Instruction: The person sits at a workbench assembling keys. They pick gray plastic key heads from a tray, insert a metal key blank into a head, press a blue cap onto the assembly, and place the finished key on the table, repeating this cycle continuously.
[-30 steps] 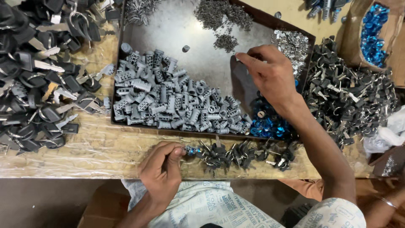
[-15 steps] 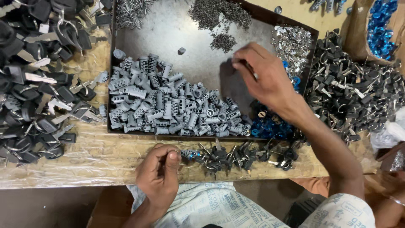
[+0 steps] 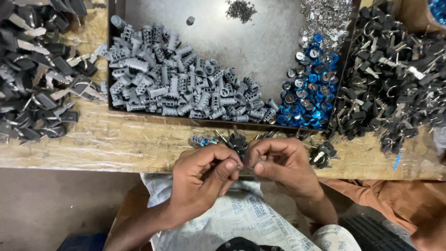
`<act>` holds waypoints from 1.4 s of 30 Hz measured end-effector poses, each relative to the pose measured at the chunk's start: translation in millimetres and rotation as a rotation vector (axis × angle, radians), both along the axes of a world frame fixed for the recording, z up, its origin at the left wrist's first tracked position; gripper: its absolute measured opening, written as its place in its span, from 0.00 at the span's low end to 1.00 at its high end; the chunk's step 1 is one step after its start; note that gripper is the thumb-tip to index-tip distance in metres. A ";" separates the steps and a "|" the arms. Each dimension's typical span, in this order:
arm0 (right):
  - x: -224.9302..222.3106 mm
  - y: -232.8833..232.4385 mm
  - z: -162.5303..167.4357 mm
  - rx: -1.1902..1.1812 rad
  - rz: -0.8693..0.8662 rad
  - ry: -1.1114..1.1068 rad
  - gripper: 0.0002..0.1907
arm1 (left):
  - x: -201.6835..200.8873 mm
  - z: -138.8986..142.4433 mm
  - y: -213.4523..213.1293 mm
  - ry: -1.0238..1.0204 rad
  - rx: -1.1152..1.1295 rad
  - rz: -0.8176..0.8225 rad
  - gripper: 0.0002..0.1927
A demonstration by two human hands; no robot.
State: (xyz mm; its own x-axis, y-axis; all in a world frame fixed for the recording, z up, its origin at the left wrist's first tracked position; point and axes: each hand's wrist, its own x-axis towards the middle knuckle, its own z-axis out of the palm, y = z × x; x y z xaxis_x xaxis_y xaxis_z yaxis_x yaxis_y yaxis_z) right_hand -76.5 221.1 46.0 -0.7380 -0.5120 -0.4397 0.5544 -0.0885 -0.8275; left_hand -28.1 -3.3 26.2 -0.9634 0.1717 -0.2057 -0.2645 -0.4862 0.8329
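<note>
Grey cylinders fill the tray my right hand just left; now it meets my left hand over the worktop edge, both pinching one small part.

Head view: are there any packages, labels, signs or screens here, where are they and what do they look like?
Printed cloth: over the person's lap below the table edge, pale fabric with dark blue lettering.
Cardboard box: top right corner, brown, with blue parts showing inside.
Plastic sheet: wrapped over the table's front edge, clear and wrinkled.
No signs or screens in view.
</note>
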 end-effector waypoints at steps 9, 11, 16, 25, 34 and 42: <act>1.9 -15.4 -5.7 -0.180 -0.076 -0.171 0.09 | -1.7 5.3 -3.6 0.084 -0.075 0.044 0.05; 0.5 -18.5 -5.4 -0.175 -0.082 -0.191 0.09 | -1.3 4.7 -3.2 0.055 -0.068 0.058 0.04; -1.1 -23.4 -8.2 -0.153 -0.103 -0.197 0.10 | -0.3 3.3 1.3 0.009 -0.166 0.115 0.04; 2.3 -21.8 -16.1 -0.266 -0.101 -0.264 0.09 | 1.4 0.6 3.5 0.029 -0.275 0.135 0.04; 6.9 -26.5 -16.6 -0.076 -0.175 -0.140 0.08 | -0.1 3.5 5.9 0.170 -0.463 0.232 0.02; -19.6 -35.5 9.7 0.301 -0.012 0.263 0.06 | -9.9 -4.7 -10.7 0.168 -0.469 0.075 0.02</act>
